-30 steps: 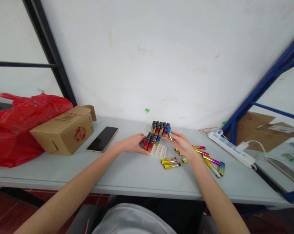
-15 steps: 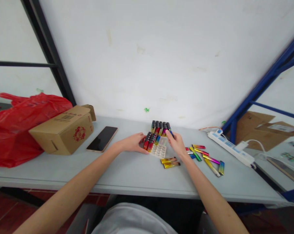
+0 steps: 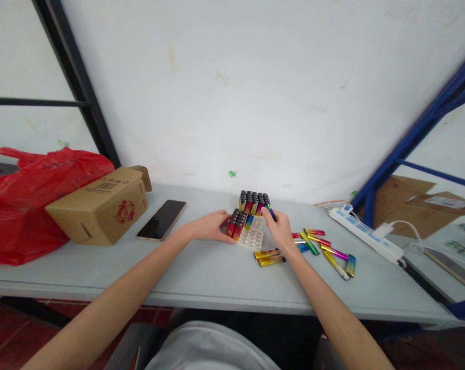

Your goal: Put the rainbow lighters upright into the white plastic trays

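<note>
A white tray (image 3: 252, 239) with round sockets sits mid-table, its left part filled with upright red and black-topped lighters (image 3: 237, 225). My left hand (image 3: 212, 226) curves around the tray's left side, thumb and fingers against the red lighters. Behind the tray stands a block of upright lighters (image 3: 254, 201) with black tops. My right hand (image 3: 278, 226) pinches a dark blue lighter (image 3: 272, 214) just right of that block. Two yellow lighters (image 3: 271, 261) lie in front of the tray. Several loose lighters in mixed colours (image 3: 335, 264) are scattered to the right.
At the left are a red plastic bag (image 3: 43, 195), a cardboard box (image 3: 101, 208) and a black-screened phone (image 3: 162, 220). A white power strip (image 3: 365, 235) with cables lies at the right. Behind it, cardboard (image 3: 413, 208) leans near a blue metal frame (image 3: 417, 133).
My right hand has shifted very slightly with the blue lighter, which shows a little more tilted. My left hand stays in place at the tray.
</note>
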Motion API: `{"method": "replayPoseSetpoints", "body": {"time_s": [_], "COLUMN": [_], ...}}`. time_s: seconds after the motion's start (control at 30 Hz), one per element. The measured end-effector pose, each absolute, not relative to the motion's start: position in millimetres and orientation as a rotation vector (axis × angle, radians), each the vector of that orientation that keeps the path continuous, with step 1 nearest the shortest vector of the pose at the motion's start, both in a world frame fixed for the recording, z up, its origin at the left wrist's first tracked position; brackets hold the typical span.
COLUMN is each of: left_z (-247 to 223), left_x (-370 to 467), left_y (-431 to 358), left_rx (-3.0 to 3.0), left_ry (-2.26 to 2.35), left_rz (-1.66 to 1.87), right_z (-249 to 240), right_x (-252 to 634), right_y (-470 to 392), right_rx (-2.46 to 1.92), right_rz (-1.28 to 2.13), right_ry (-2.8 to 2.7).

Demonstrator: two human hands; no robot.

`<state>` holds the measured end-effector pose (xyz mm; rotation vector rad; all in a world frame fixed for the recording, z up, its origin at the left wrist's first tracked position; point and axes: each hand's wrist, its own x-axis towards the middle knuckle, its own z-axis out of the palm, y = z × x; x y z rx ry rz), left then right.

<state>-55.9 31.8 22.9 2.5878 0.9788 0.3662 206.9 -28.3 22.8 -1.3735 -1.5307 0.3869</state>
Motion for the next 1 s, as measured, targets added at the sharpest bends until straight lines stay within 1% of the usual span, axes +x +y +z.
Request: {"method": "replayPoseSetpoints", "body": {"time_s": [0.3, 0.53, 0.77, 1.0], "left_z": [25.1, 23.4, 24.4, 25.2], "left_x": [-56.3, -56.2, -56.7, -55.6], "left_y": [30.2, 31.8, 30.8, 30.2], "left_rx": [2.575, 2.593, 2.586, 2.578], "left_ry": [0.992, 0.971, 0.954, 0.98], "left_rz": [0.351, 0.361, 0.364, 0.363], "right_z": [19.6, 30.8, 32.1, 23.9], "right_x": [207.9, 205.9, 211.0, 211.0], "right_y": [-26.4, -34.6, -32.9, -29.3], "right_rx": [-1.401, -1.325, -1.252, -1.287], "right_rz": [0.347, 0.37, 0.111, 0.348], "right_ry": [-1.542, -1.716, -2.011, -2.007]}}
